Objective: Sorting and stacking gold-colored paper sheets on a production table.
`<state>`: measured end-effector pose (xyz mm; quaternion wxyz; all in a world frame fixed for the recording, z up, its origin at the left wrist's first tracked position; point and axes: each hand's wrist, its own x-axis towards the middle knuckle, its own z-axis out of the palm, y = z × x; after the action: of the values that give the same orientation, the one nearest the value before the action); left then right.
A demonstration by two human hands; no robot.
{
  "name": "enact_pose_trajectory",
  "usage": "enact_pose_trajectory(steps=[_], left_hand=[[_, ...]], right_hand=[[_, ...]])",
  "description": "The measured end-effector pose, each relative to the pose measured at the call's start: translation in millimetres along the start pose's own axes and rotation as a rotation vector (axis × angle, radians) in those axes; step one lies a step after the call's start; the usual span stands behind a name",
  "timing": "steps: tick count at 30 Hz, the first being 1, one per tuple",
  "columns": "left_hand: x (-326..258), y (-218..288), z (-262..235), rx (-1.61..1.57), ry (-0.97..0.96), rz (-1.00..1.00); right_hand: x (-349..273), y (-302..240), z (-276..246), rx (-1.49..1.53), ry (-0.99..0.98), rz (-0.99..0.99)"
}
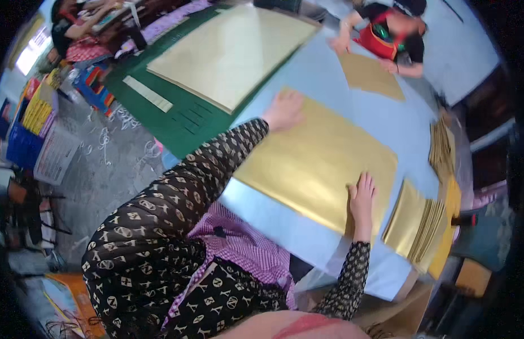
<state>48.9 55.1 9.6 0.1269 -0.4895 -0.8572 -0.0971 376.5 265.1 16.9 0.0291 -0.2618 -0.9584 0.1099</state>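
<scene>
A large gold sheet [318, 161] lies flat on a pale blue table [273, 212]. My left hand [284, 110] rests palm down on the sheet's far left corner, fingers together. My right hand [362, 198] lies flat on the sheet near its right front edge, fingers spread. Neither hand grips anything. Both forearms wear dark patterned sleeves.
A stack of folded gold sheets [417, 226] sits right of my right hand, with more gold piles [441, 147] beyond. Another person [394, 39] across the table handles a brown sheet [370, 76]. A big pale sheet [234, 51] covers a green mat [177, 121] at the left.
</scene>
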Motion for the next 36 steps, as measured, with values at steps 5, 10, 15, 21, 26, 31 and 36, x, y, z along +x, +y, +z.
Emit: enact_pose_trajectory(steps=[5,10,15,21,26,31,36], left_hand=[[4.0,-11.0,6.3,-0.046,0.002,-0.032],[2.3,-13.1,7.4,0.076,-0.006,-0.051],[0.3,-17.0,16.1,0.1,-0.009,-0.029],[1.9,-13.8,16.9,0.162,-0.036,-0.038],[3.6,-20.9,13.8,0.219,-0.077,-0.022],[10.3,-12.7,14.3,0.163,-0.056,-0.008],[6.1,-40.3,32.9,0.15,-0.011,0.0]], right_hand=[[-8.8,22.4,-8.3,0.022,0.091,-0.006],[-24.3,52.4,-5.6,-0.01,0.173,0.081],[-35.5,71.1,5.4,-0.011,0.179,0.157],[-32.5,43.5,-4.3,-0.024,0.202,0.127],[-19.2,-71.1,-35.9,0.112,-0.087,-0.154],[-35.8,-92.5,12.9,0.146,0.138,-0.359],[-53.1,-57.8,17.0,0.013,0.177,-0.128]])
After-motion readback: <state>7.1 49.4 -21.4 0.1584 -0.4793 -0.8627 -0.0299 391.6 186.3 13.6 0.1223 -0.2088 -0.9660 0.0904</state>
